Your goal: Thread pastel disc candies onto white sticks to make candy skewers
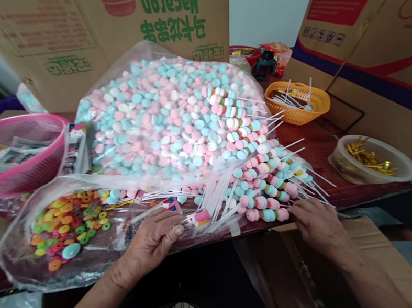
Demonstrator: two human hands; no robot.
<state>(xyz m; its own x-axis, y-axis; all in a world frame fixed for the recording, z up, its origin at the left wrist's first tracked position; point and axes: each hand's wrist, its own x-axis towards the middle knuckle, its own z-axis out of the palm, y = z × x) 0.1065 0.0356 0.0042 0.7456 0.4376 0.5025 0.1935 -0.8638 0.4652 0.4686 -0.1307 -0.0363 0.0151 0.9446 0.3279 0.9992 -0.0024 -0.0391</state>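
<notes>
My left hand [153, 244] rests palm down at the near edge of the table [312, 141], fingers loosely curled together on the clear plastic, holding nothing; its thumb tip lies just beside a small pink and white topper [199, 217] fixed on a stick end. My right hand [316, 222] lies flat to the right, fingers together and stretched toward the nearest marshmallow skewer [264, 214], fingertips touching its pink and blue end pieces; I cannot tell whether it grips the stick.

Left of my left hand, a clear bag of ring candies [69, 225] in orange, yellow, green and red lies flat at the table's near corner. Beyond it, at the left edge, a pink mesh basket [10, 154] holds printed paper pieces.

Just past my hands, the pile of finished marshmallow skewers [254, 152] fans out, white sticks pointing right and toward me, partly lying on a big clear bag of pink, blue and white marshmallows [157, 113] that fills the middle of the table.

Farther right, a clear bowl of gold twist ties [372, 161] sits near the table's right edge. Behind the skewers, an orange basket [297, 102] holds a few bare white sticks. At the back stand cardboard cartons [96, 7], the left 1 printed "Macaron" upside down.
</notes>
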